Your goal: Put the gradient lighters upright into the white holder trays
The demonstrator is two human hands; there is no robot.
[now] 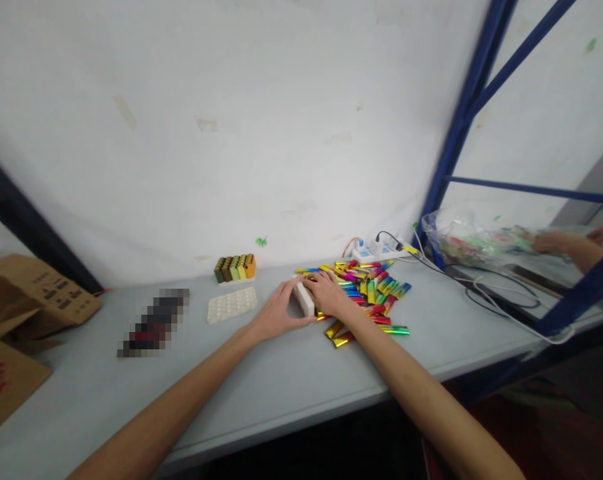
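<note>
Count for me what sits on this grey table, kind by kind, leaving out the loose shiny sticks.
White tray with holes, empty: 1
Tray filled with sticks: 1
White block held by the left hand and right hand: 1
Power strip: 1
Cardboard boxes: 2
Total: 6

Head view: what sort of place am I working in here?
Probably a small packing or assembly workshop: a plain grey workbench against a bare wall, blue steel racking, a heap of shiny coloured tubes beside both hands, cardboard cartons at the left.
</note>
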